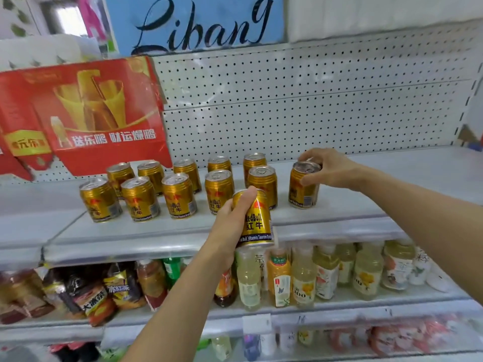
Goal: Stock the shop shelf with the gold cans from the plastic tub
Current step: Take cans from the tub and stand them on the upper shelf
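Several gold cans (179, 195) stand upright in two rows on the grey metal shelf (156, 231). My left hand (230, 226) grips another gold can (257, 219) upright in the air, just in front of the shelf's front edge. My right hand (329, 169) holds the top of a gold can (304, 185) that stands on the shelf, to the right of the rows. The plastic tub is out of view.
A red carton (83, 116) leans against the pegboard back wall (313, 100) at the left. The shelf below carries drink bottles (303, 275) and snack packets (88, 293). Bare shelf surface (405, 178) extends to the right of my right hand.
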### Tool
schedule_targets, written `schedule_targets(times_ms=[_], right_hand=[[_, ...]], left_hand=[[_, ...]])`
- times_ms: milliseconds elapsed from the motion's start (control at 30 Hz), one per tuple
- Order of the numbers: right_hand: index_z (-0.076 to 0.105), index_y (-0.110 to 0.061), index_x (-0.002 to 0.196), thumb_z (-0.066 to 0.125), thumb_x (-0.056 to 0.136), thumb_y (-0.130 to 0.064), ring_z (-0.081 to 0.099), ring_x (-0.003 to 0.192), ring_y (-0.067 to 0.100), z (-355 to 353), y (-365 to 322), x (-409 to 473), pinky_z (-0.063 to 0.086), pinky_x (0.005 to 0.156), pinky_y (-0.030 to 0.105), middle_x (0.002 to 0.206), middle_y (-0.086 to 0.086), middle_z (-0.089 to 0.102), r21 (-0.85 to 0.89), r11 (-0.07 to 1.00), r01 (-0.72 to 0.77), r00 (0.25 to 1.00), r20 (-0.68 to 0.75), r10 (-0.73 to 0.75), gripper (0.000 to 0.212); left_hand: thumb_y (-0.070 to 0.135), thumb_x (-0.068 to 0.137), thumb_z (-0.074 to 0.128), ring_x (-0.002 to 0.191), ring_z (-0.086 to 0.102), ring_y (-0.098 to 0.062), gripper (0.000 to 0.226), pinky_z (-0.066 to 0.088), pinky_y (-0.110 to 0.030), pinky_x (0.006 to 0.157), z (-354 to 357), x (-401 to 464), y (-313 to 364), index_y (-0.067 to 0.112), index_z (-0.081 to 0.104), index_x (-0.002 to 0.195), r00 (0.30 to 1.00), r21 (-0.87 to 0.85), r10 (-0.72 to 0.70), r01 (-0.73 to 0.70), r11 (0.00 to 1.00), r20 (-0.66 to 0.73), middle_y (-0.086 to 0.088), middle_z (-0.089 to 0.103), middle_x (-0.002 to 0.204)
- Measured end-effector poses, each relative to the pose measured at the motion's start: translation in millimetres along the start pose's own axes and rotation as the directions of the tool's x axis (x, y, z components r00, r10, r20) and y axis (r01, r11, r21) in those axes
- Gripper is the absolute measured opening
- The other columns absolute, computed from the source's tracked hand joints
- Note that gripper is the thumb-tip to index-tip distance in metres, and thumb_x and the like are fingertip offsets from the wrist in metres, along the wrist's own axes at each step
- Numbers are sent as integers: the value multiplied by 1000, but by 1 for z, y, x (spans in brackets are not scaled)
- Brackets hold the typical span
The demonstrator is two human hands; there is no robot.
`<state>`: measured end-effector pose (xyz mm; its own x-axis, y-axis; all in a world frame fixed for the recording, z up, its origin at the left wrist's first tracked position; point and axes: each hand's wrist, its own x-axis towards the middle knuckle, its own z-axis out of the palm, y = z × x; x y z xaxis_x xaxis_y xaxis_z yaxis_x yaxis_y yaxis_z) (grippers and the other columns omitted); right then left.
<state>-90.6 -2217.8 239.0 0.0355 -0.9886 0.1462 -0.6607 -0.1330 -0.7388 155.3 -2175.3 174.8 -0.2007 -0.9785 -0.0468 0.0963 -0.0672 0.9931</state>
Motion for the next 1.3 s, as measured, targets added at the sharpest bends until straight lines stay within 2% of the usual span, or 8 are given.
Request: schedule_targets(times_ms=[333, 500, 733, 867, 933, 1033, 1200, 1300], right_hand=[[43, -41, 137, 72, 81, -25, 65, 80, 21, -11, -22, 39, 54, 62, 28, 126, -2, 47, -508, 861, -12, 982, 157, 106, 65], [38, -34, 144, 58, 88, -4, 43, 128, 27, 3, -4, 74, 45, 99, 39, 148, 5, 39, -557, 830, 43, 993, 119, 28, 67], [23, -38, 149, 49, 93, -7, 21, 141, 32, 13, 8, 74, 34, 107, 49, 158, 5, 14, -615, 787, 56, 998, 66, -20, 70], [53, -26, 130, 49, 95, -31, 55, 109, 21, 24, -18, 26, 50, 85, 41, 122, 3, 55, -300, 945, 133, 868, -425, -257, 35], [65, -24, 102, 49, 94, -46, 61, 85, 12, 28, -38, -8, 52, 73, 30, 94, -4, 66, 20, 976, 218, 944, -258, -205, 28], [63, -34, 85, 57, 85, -55, 59, 72, -1, 32, -55, -52, 44, 61, 13, 78, -16, 67, 69, 979, 194, 953, 225, -205, 22], [67, -25, 101, 77, 76, -34, 59, 68, -2, 15, -44, -62, 46, 57, 12, 85, -4, 70, 178, 966, 186, 969, 130, -210, 28], [65, -29, 107, 81, 71, -33, 62, 76, 1, 2, -32, -58, 47, 63, 18, 93, -4, 68, 152, 976, 158, 987, -9, -158, 39]], left_hand=[[55, 81, 64, 85, 74, -22, 50, 59, -38, 76, 4, 26, 8, 24, 58, 120, 998, -61, 51, -48, 997, 44, -6, 76, 96], [57, 77, 63, 89, 73, -22, 55, 57, -42, 84, 5, 29, 7, 24, 59, 121, 996, -72, 65, -60, 996, 59, -4, 76, 98], [62, 72, 63, 92, 73, -22, 65, 57, -43, 86, 10, 24, 11, 24, 57, 125, 998, -46, 63, -61, 997, 32, -4, 75, 101], [66, 74, 54, 90, 73, -21, 60, 58, -42, 84, 18, 17, 14, 26, 60, 118, 996, -67, 86, -85, 994, 21, -4, 76, 98], [66, 77, 46, 90, 73, -23, 56, 58, -43, 84, 25, 14, 16, 26, 63, 113, 992, -72, 122, -120, 990, 24, -7, 76, 97], [75, 72, 43, 98, 71, -25, 74, 55, -49, 89, 39, 12, 17, 22, 58, 122, 983, -23, 182, -182, 983, 13, -10, 72, 108], [79, 74, 34, 98, 70, -16, 84, 56, -39, 88, 61, 10, 25, 20, 44, 133, 965, 107, 253, -259, 960, 72, -5, 67, 115], [72, 85, 27, 102, 60, -8, 73, 49, -27, 86, 65, 12, 31, 20, 43, 132, 890, 462, 455, -420, 781, 39, 2, 61, 118]])
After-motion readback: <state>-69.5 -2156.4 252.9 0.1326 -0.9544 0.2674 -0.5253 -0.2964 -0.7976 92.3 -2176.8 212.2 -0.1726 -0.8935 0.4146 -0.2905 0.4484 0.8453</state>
